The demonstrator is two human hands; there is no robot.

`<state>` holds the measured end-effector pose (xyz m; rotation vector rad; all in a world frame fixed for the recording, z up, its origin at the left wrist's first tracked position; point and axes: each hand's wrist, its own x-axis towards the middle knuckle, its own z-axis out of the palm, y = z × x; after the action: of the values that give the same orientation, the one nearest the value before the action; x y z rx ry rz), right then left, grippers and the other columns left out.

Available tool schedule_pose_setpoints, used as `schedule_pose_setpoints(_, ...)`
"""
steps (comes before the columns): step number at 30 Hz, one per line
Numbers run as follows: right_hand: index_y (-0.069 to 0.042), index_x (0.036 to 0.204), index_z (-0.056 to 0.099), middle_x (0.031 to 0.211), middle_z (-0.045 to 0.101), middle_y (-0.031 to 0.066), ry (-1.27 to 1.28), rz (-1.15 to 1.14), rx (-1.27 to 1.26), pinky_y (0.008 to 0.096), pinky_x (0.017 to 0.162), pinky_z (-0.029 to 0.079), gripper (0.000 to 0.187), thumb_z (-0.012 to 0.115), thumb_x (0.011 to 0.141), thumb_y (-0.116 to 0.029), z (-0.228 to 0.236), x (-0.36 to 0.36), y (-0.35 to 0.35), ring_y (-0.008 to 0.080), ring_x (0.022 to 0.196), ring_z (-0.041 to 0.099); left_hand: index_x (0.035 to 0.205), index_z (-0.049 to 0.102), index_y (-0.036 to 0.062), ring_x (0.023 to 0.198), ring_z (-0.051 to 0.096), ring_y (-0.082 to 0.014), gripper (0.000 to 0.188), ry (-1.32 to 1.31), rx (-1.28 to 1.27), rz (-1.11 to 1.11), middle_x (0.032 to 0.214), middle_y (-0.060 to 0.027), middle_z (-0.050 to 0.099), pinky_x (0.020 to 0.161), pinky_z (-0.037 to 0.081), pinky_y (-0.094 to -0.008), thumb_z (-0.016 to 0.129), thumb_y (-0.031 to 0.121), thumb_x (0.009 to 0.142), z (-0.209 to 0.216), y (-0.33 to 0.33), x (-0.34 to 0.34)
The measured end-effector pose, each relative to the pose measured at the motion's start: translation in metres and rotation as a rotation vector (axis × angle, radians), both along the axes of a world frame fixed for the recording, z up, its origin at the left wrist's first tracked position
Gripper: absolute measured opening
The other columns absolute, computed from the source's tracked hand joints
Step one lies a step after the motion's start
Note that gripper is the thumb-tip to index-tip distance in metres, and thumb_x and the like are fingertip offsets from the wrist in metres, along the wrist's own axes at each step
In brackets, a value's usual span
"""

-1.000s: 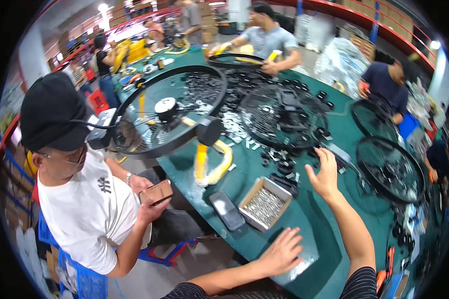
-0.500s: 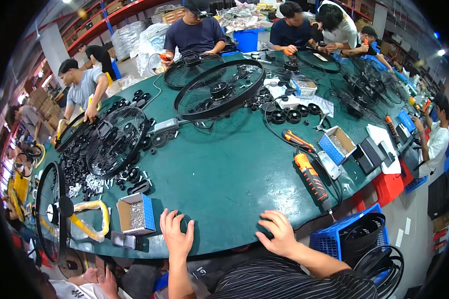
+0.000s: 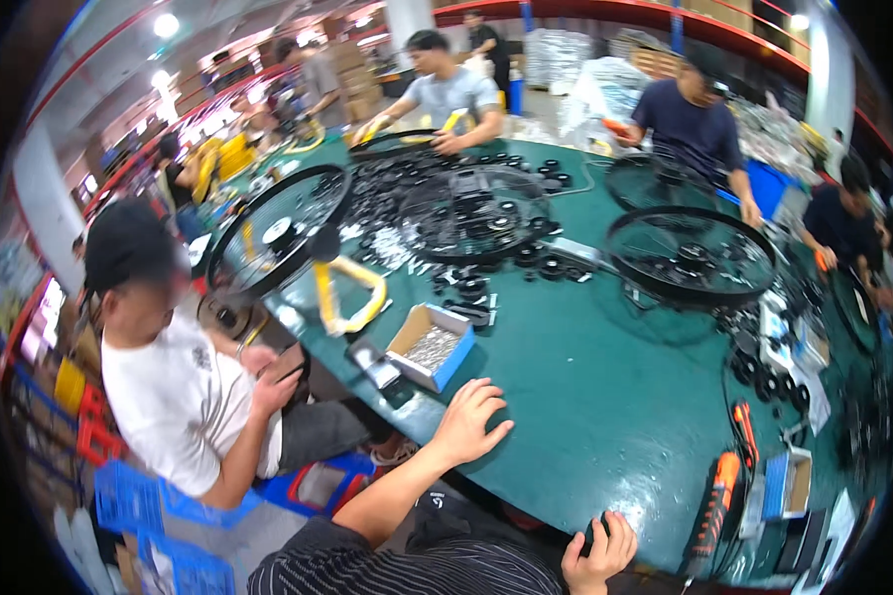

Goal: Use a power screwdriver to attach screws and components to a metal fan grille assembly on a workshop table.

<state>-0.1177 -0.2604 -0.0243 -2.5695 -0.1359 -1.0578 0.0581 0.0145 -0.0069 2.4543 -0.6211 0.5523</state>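
Note:
My left hand [image 3: 471,424] is open over the near edge of the green table [image 3: 566,416], fingers spread and holding nothing. Just beyond it stands an open blue-and-white box [image 3: 453,357] of small metal screws. A small dark-and-silver case [image 3: 375,365] lies beside the box. My right hand [image 3: 602,553] is at the table's front edge, slightly curled with its fingers apart and nothing in it. To its right lies an orange-and-black electric screwdriver [image 3: 714,516], with an orange-handled hand tool [image 3: 745,433] behind it.
Round black fan guards [image 3: 695,293] and heaps of black parts [image 3: 367,203] cover the far side. A yellow-wrapped fan handle [image 3: 379,293] lies at left. Another blue box [image 3: 786,486] stands at right. A person in white [image 3: 174,397] sits close on my left, holding a phone-like object.
The view has swung left, bringing the seated person in white fully into sight. Both my hands stay open and empty at the table edge.

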Motion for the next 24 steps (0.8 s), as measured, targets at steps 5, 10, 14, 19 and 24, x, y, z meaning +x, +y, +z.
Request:
schedule_pose_setpoints(5, 0.0, 0.104, 0.069, 0.114, 0.067, 0.0199, 0.008, 0.09, -0.007, 0.0468, 0.094, 0.05, 0.026, 0.064, 0.087, -0.02, 0.009, 0.0, -0.002, 0.0377, 0.106, 0.065, 0.101, 0.063, 0.0036, 0.125, 0.05, -0.0381, 0.031, 0.028, -0.01, 0.009, 0.116, -0.0144, 0.06, 0.109, 0.038, -0.0517, 0.076, 0.023, 0.081, 0.001, 0.0, -0.001)
schedule_pose_setpoints(10, -0.003, 0.103, 0.069, 0.111, 0.069, 0.016, 0.006, 0.054, -0.021, 0.0457, 0.094, 0.047, 0.025, 0.064, 0.086, -0.021, 0.007, 0.002, -0.002, 0.0356, 0.105, 0.065, 0.105, 0.063, 0.004, 0.126, 0.05, -0.0377, 0.034, -0.026, 0.073, -0.059, 0.119, -0.0153, 0.059, 0.11, 0.037, -0.0519, 0.076, 0.023, 0.08, 0.036, -0.012, 0.007)
schedule_pose_setpoints(14, -0.007, 0.101, 0.071, 0.111, 0.07, 0.0121, 0.03, 0.028, -0.03, 0.043, 0.095, 0.043, 0.024, 0.065, 0.085, -0.022, 0.001, 0.003, -0.004, 0.0299, 0.104, 0.066, 0.114, 0.061, 0.0032, 0.128, 0.049, -0.037, 0.044, -0.179, 0.153, -0.29, 0.126, -0.0177, 0.056, 0.111, 0.036, -0.0517, 0.076, 0.024, 0.079, 0.089, -0.061, 0.065)
schedule_pose_setpoints(19, -0.008, 0.101, 0.071, 0.111, 0.071, 0.0103, -0.002, 0.028, -0.044, 0.0411, 0.092, 0.041, 0.024, 0.063, 0.085, -0.024, -0.007, 0.002, -0.01, 0.0276, 0.103, 0.066, 0.132, 0.049, -0.0001, 0.121, 0.053, -0.0385, 0.071, -0.446, 0.115, -0.467, 0.129, -0.0218, 0.055, 0.104, 0.043, -0.047, 0.08, 0.031, 0.075, 0.147, -0.189, 0.178)
schedule_pose_setpoints(24, -0.009, 0.101, 0.071, 0.111, 0.071, 0.0094, -0.043, -0.004, -0.017, 0.0413, 0.091, 0.04, 0.023, 0.063, 0.086, -0.024, -0.014, 0.002, -0.013, 0.0263, 0.104, 0.067, 0.13, 0.047, -0.0021, 0.116, 0.058, -0.037, 0.08, -0.217, 0.267, -0.424, 0.121, -0.0225, 0.06, 0.095, 0.049, -0.0458, 0.081, 0.042, 0.073, 0.153, -0.312, 0.23)
